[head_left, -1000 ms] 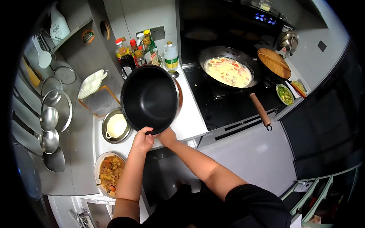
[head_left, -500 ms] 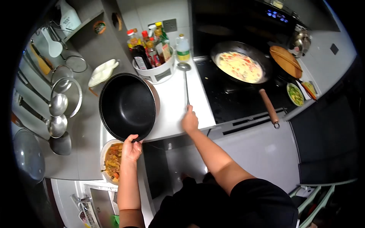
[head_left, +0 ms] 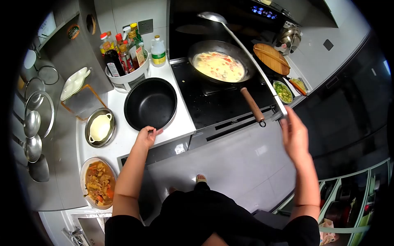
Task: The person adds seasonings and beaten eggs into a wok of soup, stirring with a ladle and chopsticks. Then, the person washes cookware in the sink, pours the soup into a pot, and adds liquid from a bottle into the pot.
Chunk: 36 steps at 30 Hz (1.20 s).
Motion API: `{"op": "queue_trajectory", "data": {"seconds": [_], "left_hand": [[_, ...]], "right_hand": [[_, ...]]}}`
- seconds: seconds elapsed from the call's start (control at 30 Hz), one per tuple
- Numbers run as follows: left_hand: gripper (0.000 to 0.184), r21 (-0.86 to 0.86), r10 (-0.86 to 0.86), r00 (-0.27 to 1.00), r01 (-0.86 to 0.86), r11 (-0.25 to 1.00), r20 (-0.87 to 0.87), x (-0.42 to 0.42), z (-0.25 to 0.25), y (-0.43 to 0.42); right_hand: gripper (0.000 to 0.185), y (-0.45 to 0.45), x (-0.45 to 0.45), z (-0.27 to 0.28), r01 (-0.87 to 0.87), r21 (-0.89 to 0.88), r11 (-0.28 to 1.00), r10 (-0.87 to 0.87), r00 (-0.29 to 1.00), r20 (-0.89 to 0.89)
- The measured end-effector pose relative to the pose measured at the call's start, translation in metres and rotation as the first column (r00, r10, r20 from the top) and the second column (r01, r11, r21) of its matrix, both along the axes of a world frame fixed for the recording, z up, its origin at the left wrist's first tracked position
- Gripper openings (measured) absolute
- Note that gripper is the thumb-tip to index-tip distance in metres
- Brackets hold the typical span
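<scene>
My left hand (head_left: pixel 147 137) is closed at the near rim of a black pot (head_left: pixel 150 104), which stands upright on the white counter with nothing in it. My right hand (head_left: pixel 294 133) grips the handle end of a long metal ladle (head_left: pixel 254 61). The ladle's bowl hangs high at the back of the stove, beyond the wok, and its shaft passes over the wok's right side. In the wok (head_left: pixel 197 76) lies a creamy yellow soup (head_left: pixel 219 66) with red bits. Its wooden handle (head_left: pixel 252 105) points towards me.
Bottles fill a white holder (head_left: pixel 130 80) behind the pot. A metal bowl (head_left: pixel 110 135) with a cream-coloured dish and a plate of stew (head_left: pixel 99 182) stand on the left. A wooden lid (head_left: pixel 271 59) and a bowl of chopped greens (head_left: pixel 283 92) sit right of the wok.
The pot has gone from tilted to upright on the counter. My right hand has lifted the ladle off the counter and carried it right, over the stove. My view has shifted right.
</scene>
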<state>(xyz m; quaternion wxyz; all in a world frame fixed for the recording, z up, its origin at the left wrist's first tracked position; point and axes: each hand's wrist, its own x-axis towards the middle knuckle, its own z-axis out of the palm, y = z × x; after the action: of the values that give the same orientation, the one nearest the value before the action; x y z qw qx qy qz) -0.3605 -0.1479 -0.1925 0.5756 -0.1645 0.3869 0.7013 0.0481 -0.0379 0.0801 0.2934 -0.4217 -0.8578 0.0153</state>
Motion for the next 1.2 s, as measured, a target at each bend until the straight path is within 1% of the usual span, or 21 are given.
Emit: {"op": "queue_trajectory", "data": {"seconds": [0.03, 0.07, 0.17, 0.2, 0.27, 0.3, 0.37, 0.4, 0.47, 0.5, 0.57, 0.67, 0.8, 0.87, 0.9, 0.97, 1.0, 1.03, 1.1, 1.17, 1.2], "left_hand": [[0.028, -0.03, -0.022, 1.0, 0.022, 0.999, -0.006, 0.001, 0.002, 0.01], [0.033, -0.032, -0.023, 1.0, 0.023, 0.999, 0.0, 0.002, 0.005, 0.017], [0.032, -0.062, -0.021, 0.999, 0.019, 0.998, -0.026, 0.0, 0.009, 0.037], [0.032, -0.06, -0.017, 1.0, 0.016, 0.998, -0.024, -0.001, 0.01, 0.044], [0.034, -0.035, -0.068, 0.993, 0.065, 0.997, -0.1, -0.002, 0.015, 0.055], [0.033, -0.044, -0.068, 0.996, 0.066, 0.997, -0.062, -0.003, 0.019, 0.06], [0.039, -0.075, -0.047, 0.997, 0.042, 0.996, -0.068, -0.003, 0.023, 0.067], [0.039, -0.074, -0.04, 0.997, 0.035, 0.997, -0.065, 0.0, 0.024, 0.068], [0.06, -0.014, -0.061, 0.974, 0.059, 0.998, -0.219, 0.004, 0.027, 0.066], [0.06, -0.014, -0.055, 0.975, 0.053, 0.998, -0.215, 0.004, 0.028, 0.063], [0.074, -0.004, -0.14, 0.958, 0.143, 0.99, -0.251, 0.009, 0.026, 0.053], [0.076, -0.008, -0.169, 0.946, 0.174, 0.985, -0.275, 0.024, 0.025, 0.029], [0.076, -0.03, -0.112, 0.962, 0.108, 0.994, -0.248, 0.055, 0.024, -0.011], [0.076, 0.018, -0.166, 0.961, 0.174, 0.985, -0.222, 0.063, 0.009, -0.029], [0.076, 0.015, -0.161, 0.962, 0.168, 0.986, -0.221, 0.068, 0.002, -0.037], [0.074, 0.004, -0.138, 0.974, 0.141, 0.99, -0.182, 0.077, -0.007, -0.05], [0.072, -0.019, -0.122, 0.976, 0.121, 0.993, -0.179, 0.082, -0.01, -0.057], [0.072, -0.022, -0.119, 0.977, 0.117, 0.993, -0.179, 0.086, -0.014, -0.062], [0.069, -0.048, -0.081, 0.99, 0.076, 0.996, -0.111, 0.09, -0.026, -0.072], [0.068, -0.03, -0.062, 0.993, 0.06, 0.998, -0.101, 0.094, -0.042, -0.083], [0.066, -0.01, -0.046, 0.995, 0.046, 0.999, -0.09, 0.095, -0.05, -0.089]], "right_hand": [[0.032, 0.004, 0.012, 0.017, -0.014, 0.045, 0.999, 0.012, 0.998, 0.058], [0.033, 0.008, 0.021, 0.03, 0.004, 0.021, 1.0, -0.006, 0.995, 0.101], [0.035, 0.024, 0.043, 0.063, 0.105, 0.073, 0.992, -0.125, 0.911, 0.392], [0.035, 0.029, 0.045, 0.071, 0.103, 0.059, 0.993, -0.118, 0.878, 0.464], [0.036, 0.034, 0.043, 0.081, 0.074, 0.029, 0.997, -0.077, 0.813, 0.577], [0.036, 0.038, 0.041, 0.082, 0.07, 0.026, 0.997, -0.072, 0.81, 0.581], [0.036, 0.049, 0.035, 0.08, 0.047, -0.028, 0.999, -0.013, 0.708, 0.706], [0.036, 0.055, 0.031, 0.077, 0.04, -0.028, 0.999, -0.009, 0.706, 0.708], [0.035, 0.068, 0.022, 0.069, 0.073, -0.036, 0.997, -0.022, 0.66, 0.751], [0.035, 0.078, 0.02, 0.06, 0.067, -0.035, 0.997, -0.018, 0.657, 0.754], [0.034, 0.1, 0.015, 0.038, -0.017, -0.043, 0.999, 0.043, 0.699, 0.714], [0.035, 0.129, -0.002, 0.002, -0.038, -0.045, 0.998, 0.058, 0.736, 0.675], [0.035, 0.163, -0.022, -0.042, -0.074, -0.041, 0.996, 0.084, 0.798, 0.597], [0.035, 0.177, -0.031, -0.06, -0.067, -0.036, 0.997, 0.076, 0.844, 0.531], [0.035, 0.181, -0.035, -0.066, -0.073, -0.038, 0.997, 0.082, 0.843, 0.532], [0.034, 0.19, -0.044, -0.077, -0.058, -0.034, 0.998, 0.067, 0.886, 0.46], [0.033, 0.197, -0.046, -0.083, -0.086, -0.031, 0.996, 0.091, 0.91, 0.403], [0.033, 0.202, -0.049, -0.086, -0.089, -0.033, 0.995, 0.095, 0.91, 0.403], [0.033, 0.21, -0.053, -0.089, -0.079, -0.046, 0.996, 0.089, 0.95, 0.3], [0.031, 0.218, -0.053, -0.093, -0.059, -0.077, 0.995, 0.08, 0.951, 0.3], [0.031, 0.229, -0.048, -0.1, -0.118, -0.091, 0.989, 0.135, 0.97, 0.201]]}}
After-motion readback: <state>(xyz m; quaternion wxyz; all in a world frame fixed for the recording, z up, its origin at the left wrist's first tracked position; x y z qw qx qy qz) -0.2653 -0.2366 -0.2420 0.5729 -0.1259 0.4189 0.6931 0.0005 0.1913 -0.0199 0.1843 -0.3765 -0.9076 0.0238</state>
